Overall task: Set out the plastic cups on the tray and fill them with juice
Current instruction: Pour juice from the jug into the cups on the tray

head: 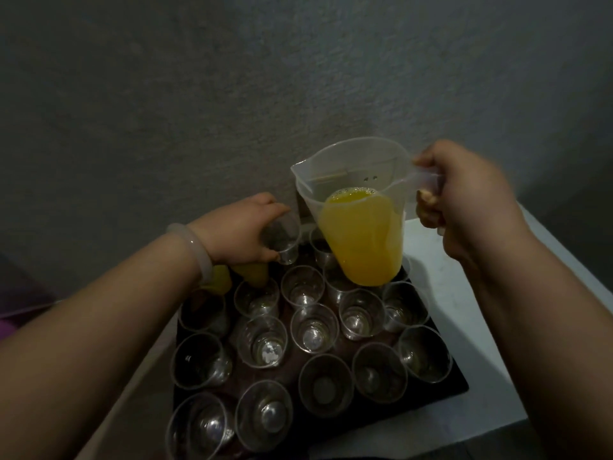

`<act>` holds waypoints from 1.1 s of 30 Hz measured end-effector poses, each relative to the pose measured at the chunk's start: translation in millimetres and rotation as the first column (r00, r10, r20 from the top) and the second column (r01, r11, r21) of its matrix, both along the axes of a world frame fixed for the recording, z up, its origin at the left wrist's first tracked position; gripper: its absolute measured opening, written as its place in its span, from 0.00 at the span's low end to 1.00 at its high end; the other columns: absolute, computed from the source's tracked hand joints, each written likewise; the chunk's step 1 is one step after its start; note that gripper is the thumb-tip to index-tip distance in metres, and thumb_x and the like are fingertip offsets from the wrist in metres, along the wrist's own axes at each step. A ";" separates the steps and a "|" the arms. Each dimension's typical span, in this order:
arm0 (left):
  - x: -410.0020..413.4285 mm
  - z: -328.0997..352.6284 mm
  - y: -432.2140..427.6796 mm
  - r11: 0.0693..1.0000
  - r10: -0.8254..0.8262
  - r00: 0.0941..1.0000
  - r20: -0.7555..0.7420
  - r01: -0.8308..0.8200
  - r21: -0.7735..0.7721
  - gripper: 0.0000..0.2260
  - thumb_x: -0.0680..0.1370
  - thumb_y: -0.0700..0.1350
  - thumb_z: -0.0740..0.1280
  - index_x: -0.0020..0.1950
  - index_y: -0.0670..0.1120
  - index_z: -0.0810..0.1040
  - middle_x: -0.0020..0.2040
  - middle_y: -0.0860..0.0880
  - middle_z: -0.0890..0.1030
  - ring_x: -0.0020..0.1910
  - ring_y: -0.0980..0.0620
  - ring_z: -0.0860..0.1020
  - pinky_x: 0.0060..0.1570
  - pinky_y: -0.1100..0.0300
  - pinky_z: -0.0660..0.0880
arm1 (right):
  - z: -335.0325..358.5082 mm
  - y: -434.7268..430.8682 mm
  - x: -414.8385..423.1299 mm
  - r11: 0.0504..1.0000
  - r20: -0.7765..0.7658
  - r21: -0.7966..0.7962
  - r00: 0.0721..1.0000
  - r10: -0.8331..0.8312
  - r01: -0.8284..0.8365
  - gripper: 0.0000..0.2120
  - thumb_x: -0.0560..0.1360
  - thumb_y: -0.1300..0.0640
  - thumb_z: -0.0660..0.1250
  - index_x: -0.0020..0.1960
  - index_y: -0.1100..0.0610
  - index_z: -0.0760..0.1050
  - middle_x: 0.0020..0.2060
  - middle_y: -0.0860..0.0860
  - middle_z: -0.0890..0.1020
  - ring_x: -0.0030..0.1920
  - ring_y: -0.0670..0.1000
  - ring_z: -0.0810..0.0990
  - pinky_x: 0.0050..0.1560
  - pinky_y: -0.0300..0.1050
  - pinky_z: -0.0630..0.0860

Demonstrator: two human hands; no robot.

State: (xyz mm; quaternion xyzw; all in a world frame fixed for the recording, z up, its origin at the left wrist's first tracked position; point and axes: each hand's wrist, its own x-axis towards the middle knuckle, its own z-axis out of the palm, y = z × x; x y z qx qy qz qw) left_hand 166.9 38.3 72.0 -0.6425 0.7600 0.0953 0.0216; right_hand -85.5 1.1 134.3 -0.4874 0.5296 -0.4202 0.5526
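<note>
head view: a grey wall (pixel 232 94) rises behind a white table (pixel 481 327), and a purple shape (pixel 6 330) at the left edge is too blurred to name. a dark tray (pixel 456 381) lies on the table, crowded with clear plastic cups. the left forearm, with a pale bracelet (pixel 195 247) on the wrist, crosses the tray's far left corner and covers part of the cups there. the jug (pixel 358 180) hangs in front of the far right cups and hides parts of them.

the right hand (pixel 464 200) has its fingers clenched round the jug's handle, holding it above the tray, spout to the left. the jug is clear plastic and roughly half full of orange juice (pixel 361 240). the left hand (pixel 238 227) grasps the held cup (pixel 282 239) by its side, at the tray's far edge just left of the jug. that cup is empty and tilted; i cannot tell if it touches the tray. the filled cups (pixel 219 280) show yellow under the left wrist.

counted: 1 jug, 1 cup in hand, 2 cups with juice, 13 empty cups (pixel 313 328) standing upright in clear sight in 3 slanting rows, and at least 2 more half hidden behind the jug.
</note>
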 end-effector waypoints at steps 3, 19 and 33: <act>3.0 13.0 11.3 0.998 0.050 0.995 -0.083 -0.053 -0.038 0.35 0.69 0.51 0.75 0.73 0.48 0.66 0.66 0.49 0.68 0.62 0.51 0.72 0.60 0.61 0.69 | 7.9 0.4 -0.3 1.000 -0.039 -0.015 0.999 0.023 -0.024 0.14 0.73 0.55 0.62 0.29 0.54 0.67 0.19 0.47 0.65 0.19 0.46 0.62 0.20 0.33 0.59; 0.1 36.9 42.0 0.991 0.068 0.994 -0.081 -0.077 -0.112 0.31 0.70 0.55 0.74 0.70 0.50 0.69 0.61 0.51 0.72 0.57 0.53 0.74 0.52 0.68 0.65 | 39.7 7.6 38.4 0.849 -0.666 -0.256 0.721 0.191 -0.462 0.07 0.76 0.58 0.62 0.42 0.54 0.79 0.28 0.50 0.71 0.30 0.52 0.68 0.34 0.46 0.64; 1.1 34.2 46.8 0.995 0.061 0.998 -0.007 -0.061 -0.075 0.33 0.70 0.58 0.72 0.71 0.49 0.68 0.65 0.50 0.71 0.61 0.52 0.72 0.55 0.64 0.67 | 44.1 16.2 60.8 0.882 -0.760 -0.138 0.619 0.197 -0.450 0.14 0.72 0.47 0.64 0.39 0.57 0.78 0.35 0.56 0.78 0.34 0.54 0.74 0.37 0.48 0.70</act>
